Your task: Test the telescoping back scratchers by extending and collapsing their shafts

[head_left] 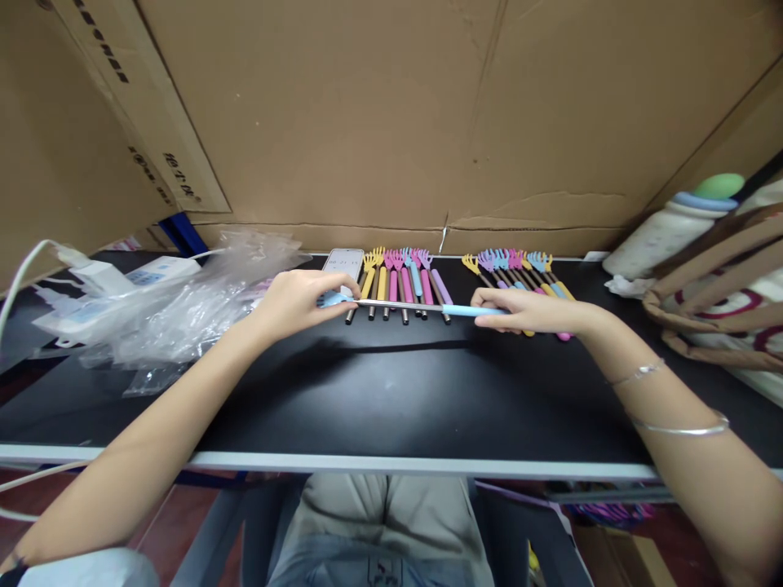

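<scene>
A light blue back scratcher (422, 306) is stretched level above the table between my two hands. My left hand (309, 300) pinches it near its blue claw end. The blue grip at the other end lies in the closed fingers of my right hand (526, 311). Behind it, a row of back scratchers (409, 284) in yellow, pink, blue and purple lies side by side, claws toward the back. A second group of back scratchers (514, 265) lies behind my right hand, which partly hides their lower ends.
Clear plastic bags (189, 306) are heaped on the left, near a white power strip (156, 273) with plugs. A phone (342, 261) rests at the back. On the right stand a white bottle (664, 232) and a bag (722, 293). Cardboard (397, 122) walls the back of the table (404, 408).
</scene>
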`<control>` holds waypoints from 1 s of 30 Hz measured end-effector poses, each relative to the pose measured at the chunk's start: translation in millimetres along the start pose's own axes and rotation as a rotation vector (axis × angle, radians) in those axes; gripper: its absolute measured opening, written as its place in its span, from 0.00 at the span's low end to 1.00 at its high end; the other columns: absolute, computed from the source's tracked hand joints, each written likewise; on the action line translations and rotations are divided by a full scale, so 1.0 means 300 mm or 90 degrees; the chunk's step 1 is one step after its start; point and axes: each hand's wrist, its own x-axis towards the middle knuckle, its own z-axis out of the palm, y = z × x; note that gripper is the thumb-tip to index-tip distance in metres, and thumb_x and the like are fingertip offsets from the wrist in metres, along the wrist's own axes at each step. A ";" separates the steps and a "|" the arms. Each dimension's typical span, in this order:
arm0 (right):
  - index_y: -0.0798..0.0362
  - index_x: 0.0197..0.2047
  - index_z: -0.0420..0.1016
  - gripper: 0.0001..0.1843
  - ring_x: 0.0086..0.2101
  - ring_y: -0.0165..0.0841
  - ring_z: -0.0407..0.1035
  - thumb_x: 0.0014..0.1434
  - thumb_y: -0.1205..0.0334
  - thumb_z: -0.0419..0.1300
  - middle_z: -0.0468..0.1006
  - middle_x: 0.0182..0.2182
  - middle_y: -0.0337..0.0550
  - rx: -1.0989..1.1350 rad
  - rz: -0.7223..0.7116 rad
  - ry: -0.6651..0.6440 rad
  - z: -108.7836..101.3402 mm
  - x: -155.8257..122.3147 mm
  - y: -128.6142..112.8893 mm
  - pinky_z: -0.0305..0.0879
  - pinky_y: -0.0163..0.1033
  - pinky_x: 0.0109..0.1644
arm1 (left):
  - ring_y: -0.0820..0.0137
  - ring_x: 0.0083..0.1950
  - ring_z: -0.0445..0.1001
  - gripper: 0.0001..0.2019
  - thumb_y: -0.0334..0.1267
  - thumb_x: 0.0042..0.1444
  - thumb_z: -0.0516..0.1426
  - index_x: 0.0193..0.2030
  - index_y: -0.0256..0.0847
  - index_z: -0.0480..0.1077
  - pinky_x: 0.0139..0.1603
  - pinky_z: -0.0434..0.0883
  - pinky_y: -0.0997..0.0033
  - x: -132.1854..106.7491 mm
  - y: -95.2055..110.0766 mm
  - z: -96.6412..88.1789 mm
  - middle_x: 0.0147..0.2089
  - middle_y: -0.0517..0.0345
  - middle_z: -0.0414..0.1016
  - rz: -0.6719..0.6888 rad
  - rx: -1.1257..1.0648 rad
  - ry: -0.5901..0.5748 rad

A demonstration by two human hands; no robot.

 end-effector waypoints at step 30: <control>0.52 0.32 0.70 0.24 0.24 0.29 0.57 0.62 0.43 0.44 0.64 0.23 0.38 -0.078 -0.090 0.138 -0.010 0.012 -0.030 0.54 0.35 0.29 | 0.74 0.28 0.72 0.13 0.46 0.62 0.53 0.37 0.48 0.78 0.25 0.58 0.74 -0.015 0.007 0.001 0.24 0.60 0.73 0.137 0.190 0.193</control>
